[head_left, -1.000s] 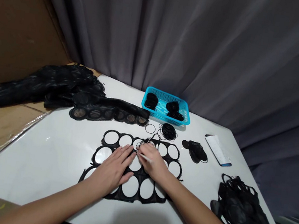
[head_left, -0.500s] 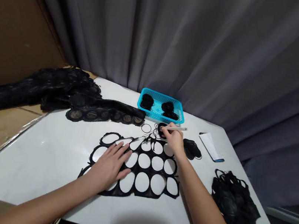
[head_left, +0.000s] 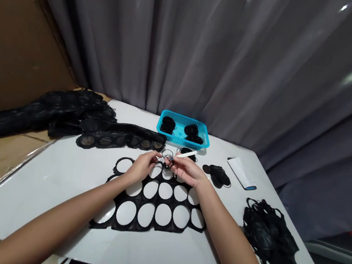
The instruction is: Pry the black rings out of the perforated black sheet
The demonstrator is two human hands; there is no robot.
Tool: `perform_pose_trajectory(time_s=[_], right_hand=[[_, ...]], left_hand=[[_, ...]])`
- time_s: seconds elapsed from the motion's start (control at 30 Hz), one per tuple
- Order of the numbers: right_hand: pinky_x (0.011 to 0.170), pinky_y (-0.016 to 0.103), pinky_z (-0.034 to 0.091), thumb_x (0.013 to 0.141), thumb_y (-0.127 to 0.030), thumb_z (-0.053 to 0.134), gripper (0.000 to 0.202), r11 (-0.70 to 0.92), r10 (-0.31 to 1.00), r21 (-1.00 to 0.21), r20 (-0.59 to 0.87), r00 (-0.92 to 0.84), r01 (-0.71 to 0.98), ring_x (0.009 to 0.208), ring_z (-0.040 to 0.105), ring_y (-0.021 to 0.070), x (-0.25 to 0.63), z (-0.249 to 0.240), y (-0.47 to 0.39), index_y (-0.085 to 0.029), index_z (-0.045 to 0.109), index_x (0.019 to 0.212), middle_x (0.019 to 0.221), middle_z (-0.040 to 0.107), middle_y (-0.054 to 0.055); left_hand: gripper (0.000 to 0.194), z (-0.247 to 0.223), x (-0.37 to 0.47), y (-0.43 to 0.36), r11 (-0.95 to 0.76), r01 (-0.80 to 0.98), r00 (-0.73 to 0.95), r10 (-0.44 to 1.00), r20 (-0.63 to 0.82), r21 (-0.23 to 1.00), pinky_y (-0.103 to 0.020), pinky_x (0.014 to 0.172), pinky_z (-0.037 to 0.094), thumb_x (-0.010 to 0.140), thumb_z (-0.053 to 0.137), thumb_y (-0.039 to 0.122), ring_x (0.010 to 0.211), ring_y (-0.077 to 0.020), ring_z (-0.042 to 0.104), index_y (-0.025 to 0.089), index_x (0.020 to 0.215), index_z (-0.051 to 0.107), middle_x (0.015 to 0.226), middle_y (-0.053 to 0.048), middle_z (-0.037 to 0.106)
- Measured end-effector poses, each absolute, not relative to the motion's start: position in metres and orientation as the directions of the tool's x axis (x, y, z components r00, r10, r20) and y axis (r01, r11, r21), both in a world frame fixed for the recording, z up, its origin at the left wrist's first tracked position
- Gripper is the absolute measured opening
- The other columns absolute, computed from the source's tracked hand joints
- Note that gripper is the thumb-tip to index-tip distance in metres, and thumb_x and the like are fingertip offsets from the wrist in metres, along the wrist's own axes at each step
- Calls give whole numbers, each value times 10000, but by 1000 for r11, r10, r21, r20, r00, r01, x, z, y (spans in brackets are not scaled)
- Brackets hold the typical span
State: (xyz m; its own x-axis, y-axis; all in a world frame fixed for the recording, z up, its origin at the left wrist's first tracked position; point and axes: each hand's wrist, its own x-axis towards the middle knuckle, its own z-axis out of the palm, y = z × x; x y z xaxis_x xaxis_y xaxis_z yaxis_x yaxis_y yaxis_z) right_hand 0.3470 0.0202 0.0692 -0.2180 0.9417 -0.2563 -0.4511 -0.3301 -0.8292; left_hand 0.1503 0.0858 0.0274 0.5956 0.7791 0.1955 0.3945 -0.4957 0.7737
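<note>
Both hands [head_left: 166, 166] now perhaps pinching rings [head_left: 167, 159]

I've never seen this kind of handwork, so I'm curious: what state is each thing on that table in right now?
Left hand: pinching thin black rings.
Right hand: pinching the same rings, with a white stick in its grip.
Thin black rings: tangled, lifted between both hands.
White stick: held, pointing away.
Black cut-out sheet: flat, full of round holes.
Blue basket: upright, holding black pieces.
Black scrap pile: heaped loosely.

hidden: my hands [head_left: 167, 166] cover what they pinch | cut off: forearms, worktop [head_left: 53, 202] near edge | basket [head_left: 183, 129] contents unclear
</note>
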Motion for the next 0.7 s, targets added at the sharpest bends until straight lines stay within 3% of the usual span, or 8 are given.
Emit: perform_pose_trajectory(time_s=[0.1,0.2,0.3,0.4,0.5,0.63,0.7], right_hand=[[612,85,594,658,-340,909,436,-408,896,-825,-281,-343,-390,745,658,68,353,68,13,-185,534,816,931,714,73],[533,72,505,714,-350,856,407,-410,876,-845,-260,-406,-343,632,559,33,357,71,8,-216,483,805,898,697,41],[518,75,431,702,-372,856,424,-244,958,-877,-152,-244,-413,619,517,28,357,75,11,-227,460,746,863,659,-11],[583,101,455,677,-360,861,442,-78,997,-844,-51,-66,-530,725,569,57,353,77,18,-241,437,713,829,610,-50],[586,100,457,676,-335,846,427,-29,1000,-812,-21,-20,-583,744,578,64,350,77,20,-248,430,711,812,601,-56],[455,70,375,730,-337,802,345,-178,974,-883,-96,-203,-434,640,548,33,345,78,16,-222,477,730,1082,667,18],[456,70,417,731,-359,806,340,-189,965,-896,-94,-244,-403,670,584,39,340,80,17,-214,498,750,1210,643,37]], left_hand=[[273,24,147,88,-466,345,600,777,191,815,-252,788,470,843,491,134,834,-149,631,179,1088,604,895,-26,669],[270,23,145,88,-437,305,605,775,182,846,-249,813,468,836,494,152,855,-147,636,178,1083,600,893,-26,673],[267,21,145,88,-417,290,600,780,176,861,-257,813,459,836,498,190,843,-149,626,180,1082,602,885,-29,676],[278,19,145,89,-405,286,594,786,171,868,-258,797,450,836,503,220,821,-147,614,184,1094,602,872,-25,677],[273,19,144,89,-392,284,586,794,166,875,-256,803,447,830,511,219,826,-145,616,186,1085,603,869,-19,675],[286,22,143,88,-399,270,606,778,167,877,-250,779,444,851,519,261,797,-142,599,181,1106,621,858,-19,662],[301,25,144,87,-417,246,644,745,174,875,-246,794,444,835,573,290,843,-147,597,183,1107,644,916,-25,666]])
